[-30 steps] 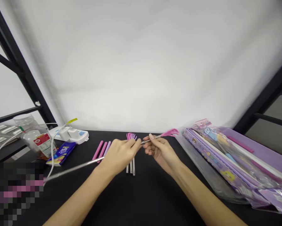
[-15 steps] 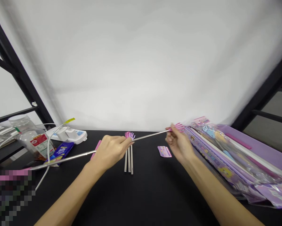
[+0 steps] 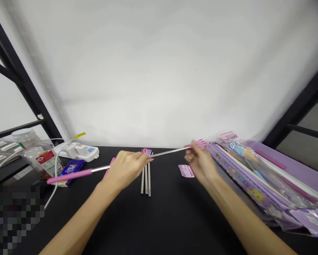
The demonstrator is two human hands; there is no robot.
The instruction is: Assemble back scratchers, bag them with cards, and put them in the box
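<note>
The left hand was curled closed around the metal rod of a back scratcher, back of the hand up, while the right hand pinched the same scratcher just behind its pink claw, thumb and fingertips together, the other fingers loosely bent. The scratcher ran sideways above the black table, its pink handle reaching out to the left and its claw near the clear plastic bag on the right.

The step in hand seemed to be working one scratcher lengthwise between two grips; whether the rod was being slid, pulled or only steadied could not be told. From that hold, any move called for both hands to act along one line, with a light pinch at the claw and care at the handle end, which crossed the white cable in view.

Three more scratchers lay side by side on the table beyond the left hand's fingertips, claws towards the wall. A small pink card lay between them and the right forearm. Something pink showed behind the left hand, mostly hidden.
</note>
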